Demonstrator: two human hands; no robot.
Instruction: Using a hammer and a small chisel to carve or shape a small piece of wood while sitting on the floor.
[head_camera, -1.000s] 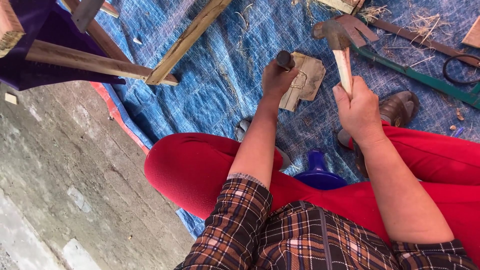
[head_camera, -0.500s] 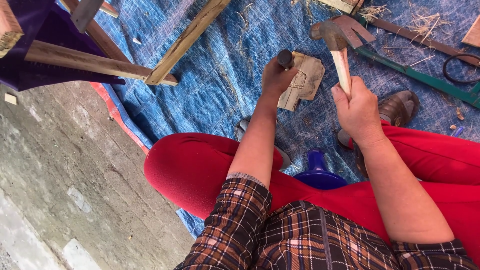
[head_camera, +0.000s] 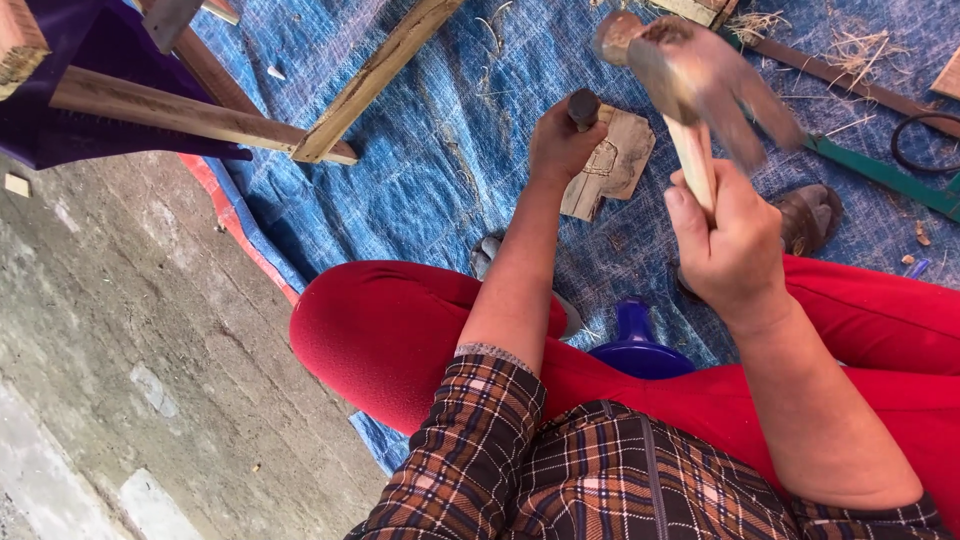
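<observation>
My left hand (head_camera: 560, 140) grips a dark round-topped tool, likely a chisel or punch (head_camera: 583, 105), held upright on a flat piece of light wood (head_camera: 615, 160) that lies on the blue tarp (head_camera: 440, 150). My right hand (head_camera: 725, 245) is closed around the pale wooden handle of a claw hammer (head_camera: 680, 70). The hammer head is raised and blurred, above and to the right of the tool's top. My legs in red trousers are folded below both hands.
Wooden slats (head_camera: 380, 70) and a purple cloth (head_camera: 90, 60) lie at the top left. A green saw-like tool (head_camera: 880, 175), a black ring (head_camera: 925, 140), a worn shoe (head_camera: 810, 215) and straw bits sit at the right. A blue plastic object (head_camera: 635, 345) rests between my legs. Bare concrete floor (head_camera: 130, 350) lies left.
The hammer head has swung and now appears blurred in motion above the tool. My left hand still holds the tool on the piece of wood.
</observation>
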